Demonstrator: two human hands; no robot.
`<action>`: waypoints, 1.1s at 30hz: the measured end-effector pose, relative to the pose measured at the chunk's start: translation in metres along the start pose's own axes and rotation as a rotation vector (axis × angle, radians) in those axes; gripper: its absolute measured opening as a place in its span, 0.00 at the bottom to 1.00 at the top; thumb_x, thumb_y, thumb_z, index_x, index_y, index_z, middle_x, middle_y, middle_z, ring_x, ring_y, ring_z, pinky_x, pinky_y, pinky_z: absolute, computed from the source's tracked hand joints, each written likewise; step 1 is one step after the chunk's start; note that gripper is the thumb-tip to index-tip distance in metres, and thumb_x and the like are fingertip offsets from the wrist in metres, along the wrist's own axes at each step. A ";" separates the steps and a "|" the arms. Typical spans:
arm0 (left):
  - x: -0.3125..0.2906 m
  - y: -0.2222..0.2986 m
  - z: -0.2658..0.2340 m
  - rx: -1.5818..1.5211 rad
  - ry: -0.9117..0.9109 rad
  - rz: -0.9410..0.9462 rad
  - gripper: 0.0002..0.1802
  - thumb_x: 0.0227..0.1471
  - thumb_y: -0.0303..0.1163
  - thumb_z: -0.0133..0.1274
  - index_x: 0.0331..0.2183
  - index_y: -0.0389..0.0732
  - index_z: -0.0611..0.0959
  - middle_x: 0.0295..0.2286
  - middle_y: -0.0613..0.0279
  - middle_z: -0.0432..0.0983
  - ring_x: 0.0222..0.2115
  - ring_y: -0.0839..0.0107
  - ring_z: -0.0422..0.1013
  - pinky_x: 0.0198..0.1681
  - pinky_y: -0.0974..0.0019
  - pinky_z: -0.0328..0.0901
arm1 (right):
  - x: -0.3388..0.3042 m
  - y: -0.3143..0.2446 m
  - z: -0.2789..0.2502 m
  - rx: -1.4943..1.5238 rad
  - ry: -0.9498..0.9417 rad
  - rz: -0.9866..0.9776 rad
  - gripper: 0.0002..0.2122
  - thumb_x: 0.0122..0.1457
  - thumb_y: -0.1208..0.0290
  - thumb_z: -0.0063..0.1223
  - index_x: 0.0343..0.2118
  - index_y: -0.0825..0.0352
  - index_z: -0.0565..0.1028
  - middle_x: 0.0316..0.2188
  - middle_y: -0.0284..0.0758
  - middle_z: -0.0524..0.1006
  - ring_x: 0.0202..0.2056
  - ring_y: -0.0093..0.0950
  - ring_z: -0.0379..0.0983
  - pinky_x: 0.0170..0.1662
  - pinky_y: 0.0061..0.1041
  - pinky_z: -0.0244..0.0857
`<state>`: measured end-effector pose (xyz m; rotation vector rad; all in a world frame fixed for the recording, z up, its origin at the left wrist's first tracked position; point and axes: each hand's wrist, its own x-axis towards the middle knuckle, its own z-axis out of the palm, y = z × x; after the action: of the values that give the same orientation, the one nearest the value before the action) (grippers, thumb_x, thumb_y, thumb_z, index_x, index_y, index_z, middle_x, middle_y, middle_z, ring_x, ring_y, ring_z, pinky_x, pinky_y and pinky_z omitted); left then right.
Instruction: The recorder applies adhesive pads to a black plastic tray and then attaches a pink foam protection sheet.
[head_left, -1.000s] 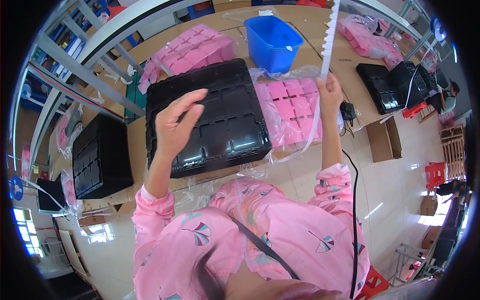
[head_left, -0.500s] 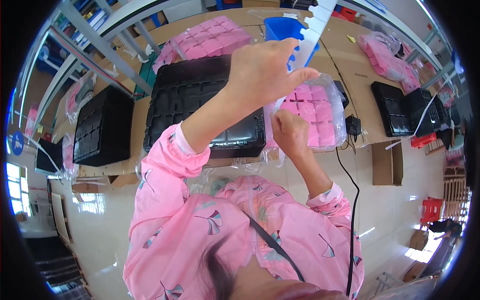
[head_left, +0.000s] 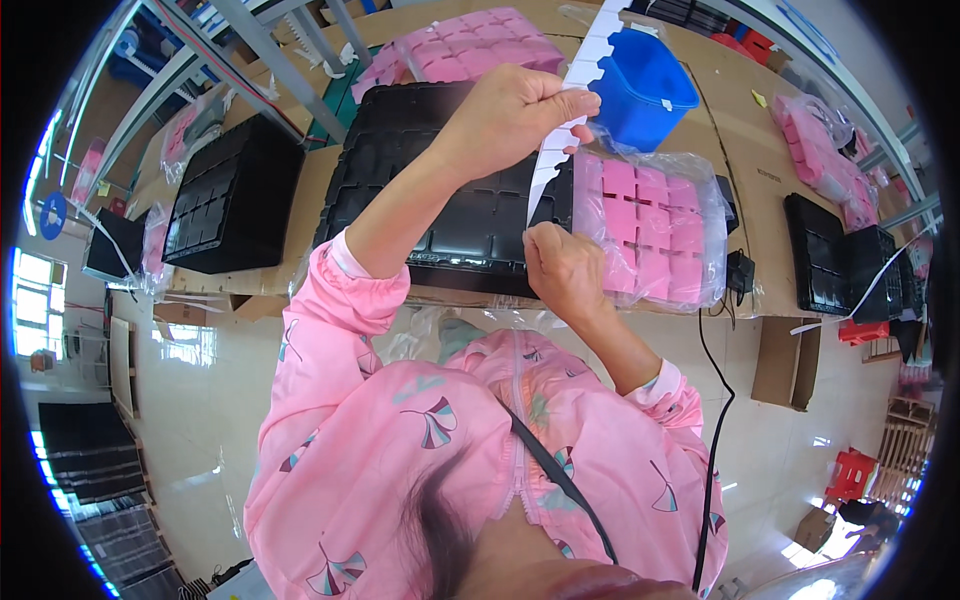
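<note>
A long white strip (head_left: 591,62) with a notched edge slants upward across the middle, past the top of the view. My left hand (head_left: 515,115) pinches it partway along, thumb and fingers on either side. Closer to me, my right hand (head_left: 566,262) is closed in a fist around the strip's lower end. Under my hands and forearms lies a large black plastic tray (head_left: 380,190) with a grid of shallow pockets. To its right, a block of pink pieces (head_left: 655,230) in rows sits in clear plastic wrap. Just beyond the strip stands a blue plastic bin (head_left: 648,95).
More wrapped pink blocks (head_left: 470,45) lie at the back and right (head_left: 825,150). Other black trays stand at left (head_left: 235,195) and right (head_left: 815,250). Grey metal posts (head_left: 262,65) rise at the back left. A black cable (head_left: 722,400) hangs over the cardboard-covered table's front edge.
The strip has swung to a steeper slant, and its lower end now meets my right fist. My left hand turned, its thumb now lying on the strip. The whole view has shifted slightly.
</note>
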<state>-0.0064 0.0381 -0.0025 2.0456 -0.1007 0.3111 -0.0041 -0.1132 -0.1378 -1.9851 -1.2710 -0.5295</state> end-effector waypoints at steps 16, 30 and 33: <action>-0.011 -0.064 -0.001 -0.308 -0.168 -0.276 0.16 0.44 0.44 0.58 0.29 0.40 0.84 0.21 0.71 0.73 0.18 0.84 0.58 0.19 0.78 0.54 | 0.026 0.009 -0.017 0.276 0.289 0.114 0.14 0.43 0.74 0.62 0.34 0.69 0.74 0.35 0.40 0.72 0.34 0.31 0.69 0.37 0.25 0.64; -0.007 -0.066 0.019 -0.585 -0.061 -0.295 0.18 0.41 0.43 0.62 0.26 0.37 0.81 0.22 0.64 0.75 0.22 0.78 0.70 0.25 0.76 0.64 | 0.055 0.010 -0.014 0.233 0.463 0.121 0.14 0.40 0.76 0.64 0.33 0.67 0.75 0.43 0.41 0.68 0.42 0.35 0.66 0.43 0.29 0.61; -0.010 -0.057 0.021 -0.620 -0.085 -0.343 0.17 0.44 0.44 0.59 0.27 0.37 0.82 0.23 0.64 0.76 0.24 0.79 0.70 0.28 0.75 0.66 | 0.055 0.016 -0.012 0.227 0.481 0.123 0.12 0.40 0.77 0.63 0.31 0.67 0.75 0.42 0.41 0.69 0.42 0.36 0.66 0.43 0.29 0.61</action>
<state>-0.0008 0.0461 -0.0630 1.4250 0.0937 -0.0277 0.0345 -0.0926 -0.0985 -1.6073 -0.8629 -0.7160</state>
